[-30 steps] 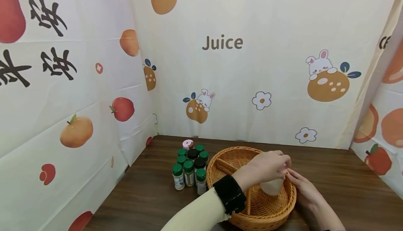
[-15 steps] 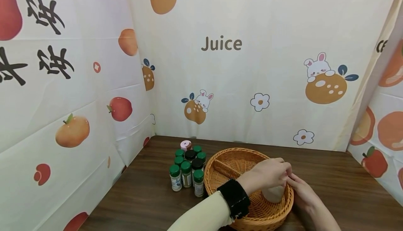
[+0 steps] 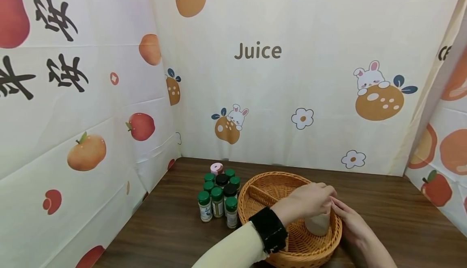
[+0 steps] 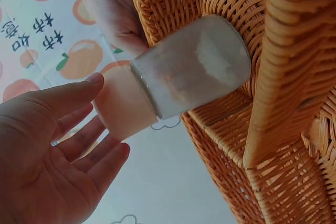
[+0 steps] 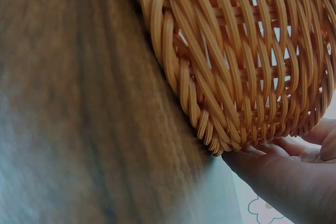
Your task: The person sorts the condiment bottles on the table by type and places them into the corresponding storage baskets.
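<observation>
In the head view my left hand (image 3: 306, 199) reaches over a round wicker basket (image 3: 275, 173) with inner dividers. In the left wrist view its thumb and fingers are around the pale peach lid (image 4: 127, 103) of a clear seasoning jar (image 4: 191, 66). White powder is visible inside the jar. The jar tilts within the right-hand section, its base close to the woven wall. My right hand (image 3: 355, 223) holds the basket from the right, fingers at the rim. The right wrist view shows its thumb (image 5: 283, 177) against the outer weave (image 5: 252, 61); the other fingers are partly hidden.
Left of the basket stands a tight group of spice bottles (image 3: 217, 203) with green and black caps. A pink-topped item (image 3: 217, 168) is behind them. The dark wooden table (image 3: 164, 219) meets printed curtains (image 3: 303, 77) at the back and sides.
My left hand has lowered slightly, and the jar sits a little lower in the basket. My right hand stays at the rim. The view shifts slightly.
</observation>
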Demonstrator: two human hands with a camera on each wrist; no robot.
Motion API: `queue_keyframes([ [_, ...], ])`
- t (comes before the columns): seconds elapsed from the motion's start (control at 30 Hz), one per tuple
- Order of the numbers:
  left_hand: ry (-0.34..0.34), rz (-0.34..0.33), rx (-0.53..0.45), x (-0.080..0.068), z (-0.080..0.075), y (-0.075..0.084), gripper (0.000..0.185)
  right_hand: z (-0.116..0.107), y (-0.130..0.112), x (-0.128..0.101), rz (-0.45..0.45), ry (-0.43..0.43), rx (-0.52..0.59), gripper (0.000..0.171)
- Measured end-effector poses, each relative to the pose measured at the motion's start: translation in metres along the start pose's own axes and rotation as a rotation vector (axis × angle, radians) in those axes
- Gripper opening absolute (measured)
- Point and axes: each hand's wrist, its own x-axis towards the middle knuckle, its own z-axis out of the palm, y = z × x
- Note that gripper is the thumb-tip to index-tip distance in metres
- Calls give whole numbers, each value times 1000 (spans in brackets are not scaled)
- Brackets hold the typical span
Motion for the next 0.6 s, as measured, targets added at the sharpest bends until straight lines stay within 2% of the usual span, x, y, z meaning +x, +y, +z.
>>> queue_keyframes([
  [0.17,18,-25,-10,-7,-5,-6,36,0,-1,0,-8,-16,2,35],
  [0.3,46,-44,-11,-15,-10,-14,37,0,0,1,-10,-15,-14,32],
  [0.47,84,-35,7,-25,-19,-23,38,1,0,2,7,42,-55,24],
  [0.53,88,-33,25,-29,-23,-26,40,2,0,2,23,78,-76,27],
  [0.6,82,-42,41,-35,-28,-29,41,2,0,3,44,102,-94,42],
])
